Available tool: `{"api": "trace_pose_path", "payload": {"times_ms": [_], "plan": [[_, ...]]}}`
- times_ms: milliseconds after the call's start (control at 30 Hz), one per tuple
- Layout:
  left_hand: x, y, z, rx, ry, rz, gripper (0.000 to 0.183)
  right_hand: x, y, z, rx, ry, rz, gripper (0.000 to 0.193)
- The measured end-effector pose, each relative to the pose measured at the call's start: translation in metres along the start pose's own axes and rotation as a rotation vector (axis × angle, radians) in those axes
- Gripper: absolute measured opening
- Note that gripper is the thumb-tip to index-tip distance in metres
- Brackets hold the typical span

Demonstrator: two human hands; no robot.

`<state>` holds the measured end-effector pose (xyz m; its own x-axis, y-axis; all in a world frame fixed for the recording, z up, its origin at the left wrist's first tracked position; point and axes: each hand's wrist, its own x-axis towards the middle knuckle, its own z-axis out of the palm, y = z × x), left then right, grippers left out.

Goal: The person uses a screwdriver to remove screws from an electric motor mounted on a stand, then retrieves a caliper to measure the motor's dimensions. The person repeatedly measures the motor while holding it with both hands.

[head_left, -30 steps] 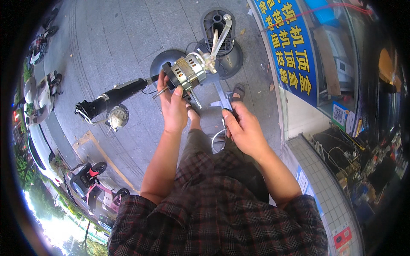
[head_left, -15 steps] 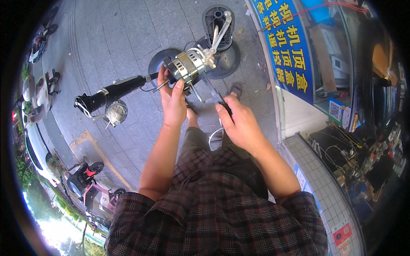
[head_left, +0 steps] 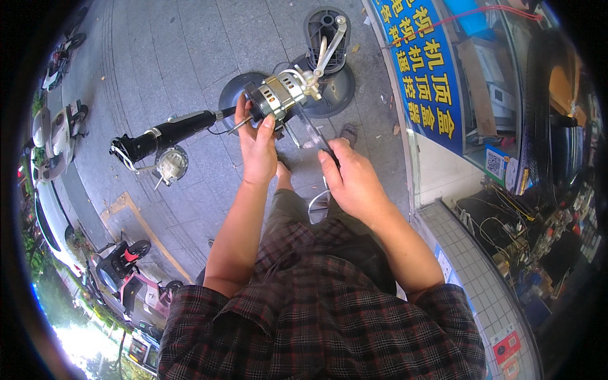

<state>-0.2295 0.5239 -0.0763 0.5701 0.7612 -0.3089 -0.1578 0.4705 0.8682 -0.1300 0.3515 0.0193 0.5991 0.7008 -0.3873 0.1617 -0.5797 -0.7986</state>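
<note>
Silver-and-black cylindrical metal motor [head_left: 280, 94] sits gripped in the left hand [head_left: 259, 149], seemingly for steadiness; the right hand [head_left: 352, 174] holds a slim silver caliper [head_left: 312, 131] towards it.

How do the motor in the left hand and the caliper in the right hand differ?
The motor is bulky; the caliper is long and slim. In this view, the motor slants up rightward, while the caliper slants up leftward. Both are hand-held and show silvery metal.
</note>
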Motion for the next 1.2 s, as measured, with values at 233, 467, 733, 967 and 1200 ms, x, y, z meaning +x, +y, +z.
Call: {"api": "trace_pose_path", "payload": {"times_ms": [233, 467, 733, 967, 1200], "plan": [[-0.001, 0.002, 0.003, -0.018, 0.008, -0.001, 0.088, -0.001, 0.003, -0.002, -0.01, -0.019, -0.02, 0.029], [-0.001, 0.003, 0.003, -0.006, 0.016, 0.001, 0.088, 0.0, 0.003, -0.004, -0.058, -0.002, -0.025, 0.029], [0.0, 0.0, 0.002, -0.005, 0.001, 0.017, 0.086, -0.001, 0.004, -0.001, -0.066, 0.037, -0.044, 0.026], [0.0, -0.001, 0.002, -0.017, 0.005, 0.007, 0.083, 0.0, 0.011, 0.007, -0.186, 0.049, -0.097, 0.026], [0.0, -0.001, 0.002, 0.017, 0.011, 0.024, 0.082, 0.0, 0.004, 0.005, -0.191, 0.069, -0.092, 0.024]]}}
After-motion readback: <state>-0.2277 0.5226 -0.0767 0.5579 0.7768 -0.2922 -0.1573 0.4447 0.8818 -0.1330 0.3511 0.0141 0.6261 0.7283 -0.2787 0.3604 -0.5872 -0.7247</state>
